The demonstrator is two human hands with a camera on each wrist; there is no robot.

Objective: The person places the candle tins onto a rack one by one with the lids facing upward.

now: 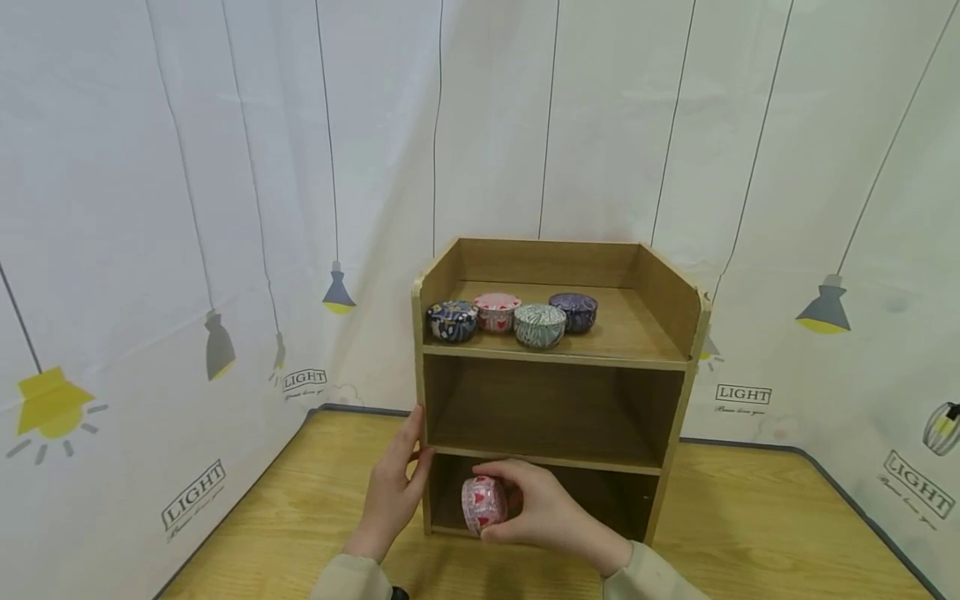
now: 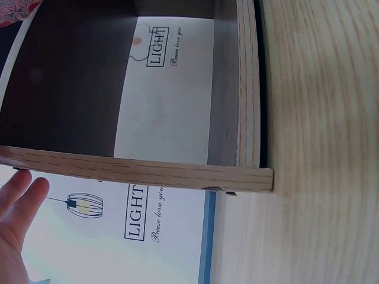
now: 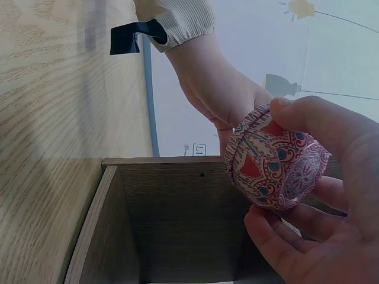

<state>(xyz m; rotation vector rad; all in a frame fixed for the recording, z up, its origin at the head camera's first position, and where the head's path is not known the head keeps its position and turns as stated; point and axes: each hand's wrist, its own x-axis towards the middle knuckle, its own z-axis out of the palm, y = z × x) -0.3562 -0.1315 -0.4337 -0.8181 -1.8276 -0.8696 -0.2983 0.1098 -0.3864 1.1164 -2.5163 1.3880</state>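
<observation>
A round pink patterned tin is gripped between the thumb and fingers of my right hand, at the front of the lowest compartment of a small wooden shelf. The tin is tilted on its side, and the right wrist view shows its red and blue pattern. My left hand rests its fingertips against the shelf's left side panel. In the left wrist view those fingers are fairly straight beside the panel edge.
On the shelf's top board stand a dark blue tin, a pink tin, a green-white tin and a purple tin. The shelf stands on a wood-grain table. White lamp-printed sheeting encloses the back and sides.
</observation>
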